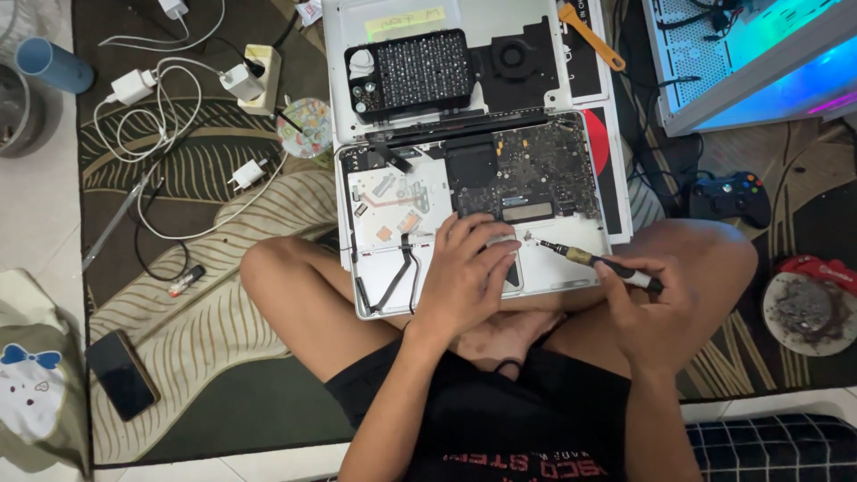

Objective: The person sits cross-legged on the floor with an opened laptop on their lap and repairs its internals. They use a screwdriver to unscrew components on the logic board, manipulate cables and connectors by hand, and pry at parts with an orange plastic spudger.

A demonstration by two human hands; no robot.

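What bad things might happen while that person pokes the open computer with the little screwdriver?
The screwdriver tip in the right hand sits close to the bare circuit board; a slip might scratch it. The left hand presses inside the open laptop, near the loose black cable, which might get tugged. The laptop rests on the person's legs, so it might tip.
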